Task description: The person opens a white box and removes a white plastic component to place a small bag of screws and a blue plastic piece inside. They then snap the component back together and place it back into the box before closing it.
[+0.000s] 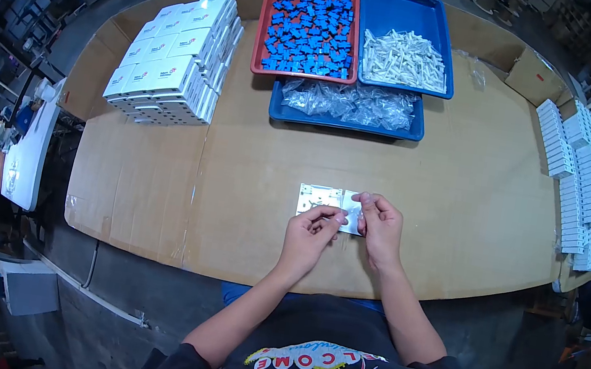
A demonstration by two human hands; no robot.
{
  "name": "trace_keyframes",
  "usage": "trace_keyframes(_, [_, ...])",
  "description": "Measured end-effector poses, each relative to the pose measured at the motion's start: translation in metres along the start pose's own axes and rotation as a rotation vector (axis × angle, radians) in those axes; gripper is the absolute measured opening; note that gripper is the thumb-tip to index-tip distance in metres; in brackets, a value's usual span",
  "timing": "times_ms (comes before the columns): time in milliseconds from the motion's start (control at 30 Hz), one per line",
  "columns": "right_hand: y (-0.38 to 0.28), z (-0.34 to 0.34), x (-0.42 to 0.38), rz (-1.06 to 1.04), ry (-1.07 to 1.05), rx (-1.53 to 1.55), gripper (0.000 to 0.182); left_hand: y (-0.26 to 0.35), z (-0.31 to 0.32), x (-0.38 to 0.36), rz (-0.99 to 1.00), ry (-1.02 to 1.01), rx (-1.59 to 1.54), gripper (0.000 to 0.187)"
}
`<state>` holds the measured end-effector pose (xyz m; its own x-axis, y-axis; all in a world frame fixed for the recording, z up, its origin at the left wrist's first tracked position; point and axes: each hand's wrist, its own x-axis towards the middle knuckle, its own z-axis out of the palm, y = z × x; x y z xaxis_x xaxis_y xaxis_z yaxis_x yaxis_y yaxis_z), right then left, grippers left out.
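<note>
My left hand [312, 235] is closed in a pinch, thumb against forefinger, over a white plate-like piece [320, 195] with small dark marks and holes. Just right of it, my right hand [382, 233] is also closed, its thumb and forefinger together above a plain white panel [349, 204] lying beside the marked piece. The fingertips of both hands come near each other in front of the panel. What they pinch is too small and too hidden to tell.
A stack of white boxes [168, 60] stands at the left. At the back are a red tray [260, 40] of blue parts, a blue tray [409, 3] of white parts and another blue tray [344, 123] of clear plastic bags. Rows of white pieces [586, 180] are at the right.
</note>
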<state>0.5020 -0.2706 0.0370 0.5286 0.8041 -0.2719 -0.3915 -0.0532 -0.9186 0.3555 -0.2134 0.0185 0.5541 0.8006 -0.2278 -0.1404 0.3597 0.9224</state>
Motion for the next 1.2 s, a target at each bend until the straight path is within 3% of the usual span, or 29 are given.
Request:
trace_keyframes(67, [0.001, -0.007, 0.005, 0.056, -0.076, 0.021, 0.025, 0.001, -0.001, 0.002, 0.009, 0.012, 0.000, 0.020])
trace_keyframes(167, [-0.001, -0.002, 0.011, -0.056, 0.094, -0.018, 0.021, 0.001, -0.006, 0.003, 0.018, 0.082, 0.000, 0.015])
trace_keyframes(267, [-0.001, -0.021, 0.010, -0.358, 0.128, -0.361, 0.018, 0.006, -0.009, 0.000, 0.032, 0.120, 0.010, 0.014])
trace_keyframes(433, [-0.022, 0.001, -0.012, -0.364, -0.168, -0.511, 0.014, 0.007, -0.006, -0.002, 0.066, 0.111, 0.078, 0.009])
trace_keyframes(667, [-0.016, 0.005, -0.011, -0.268, -0.190, -0.565, 0.015, 0.018, -0.003, -0.007, 0.264, 0.092, 0.401, 0.010])
trace_keyframes(767, [-0.014, 0.004, -0.009, -0.173, -0.180, -0.464, 0.016, 0.018, -0.005, -0.006, 0.283, 0.051, 0.402, 0.013])
trace_keyframes(967, [-0.014, 0.002, -0.009, -0.250, -0.167, -0.507, 0.016, 0.020, -0.005, -0.006, 0.490, 0.064, 0.646, 0.013])
trace_keyframes(1200, [-0.008, 0.003, -0.009, -0.239, -0.186, -0.475, 0.016, 0.026, -0.003, -0.007, 0.407, 0.086, 0.622, 0.012])
